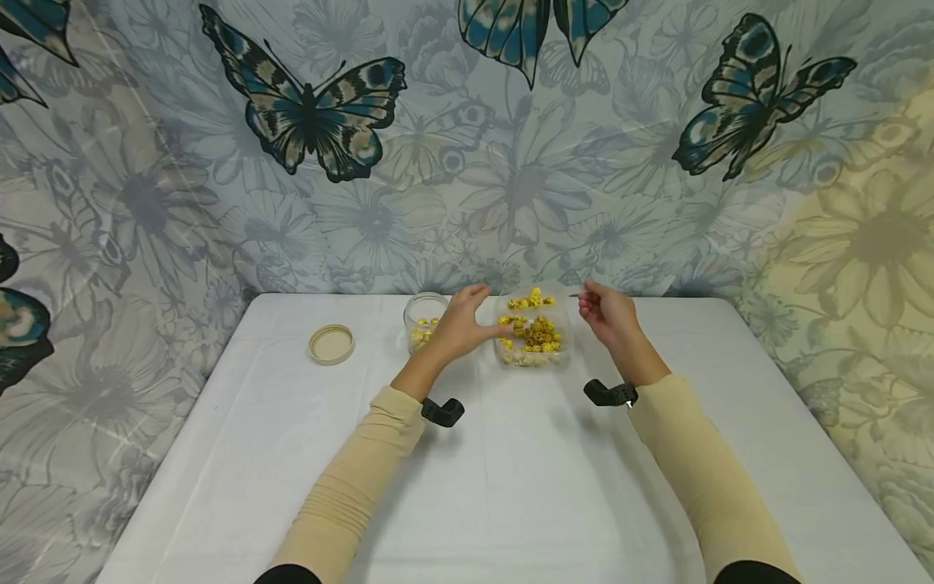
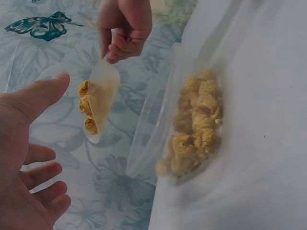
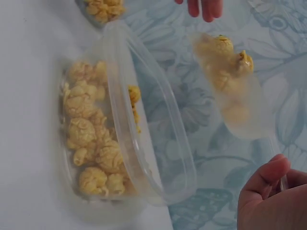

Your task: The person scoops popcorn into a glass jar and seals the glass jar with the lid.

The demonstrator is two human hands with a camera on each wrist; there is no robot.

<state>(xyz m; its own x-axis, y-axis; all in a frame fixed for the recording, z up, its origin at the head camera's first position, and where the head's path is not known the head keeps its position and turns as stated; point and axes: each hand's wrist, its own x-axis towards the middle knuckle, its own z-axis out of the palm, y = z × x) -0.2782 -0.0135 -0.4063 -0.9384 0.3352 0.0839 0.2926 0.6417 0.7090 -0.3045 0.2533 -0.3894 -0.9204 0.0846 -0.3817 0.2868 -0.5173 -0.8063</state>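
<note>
My right hand point(image 1: 611, 316) grips the thin handle of a translucent plastic scoop point(image 3: 249, 110). Several pieces of yellow popcorn point(image 2: 85, 104) lie in the scoop, which is raised above the far part of a clear plastic container point(image 1: 499, 345). More caramel-coloured popcorn point(image 3: 81, 132) fills the lower part of that container. My left hand point(image 1: 461, 324) is between a glass jar point(image 1: 426, 302) and the container, thumb spread from the fingers and nothing in its grasp. In the left wrist view its thumb points toward the scoop, with a gap between.
The jar, partly hidden behind my left hand, has some popcorn in it. A round beige-rimmed lid point(image 1: 332, 345) lies left of the jar. White cloth point(image 1: 525, 487) covers the table, and a butterfly-patterned curtain point(image 1: 511, 186) hangs right behind its far edge.
</note>
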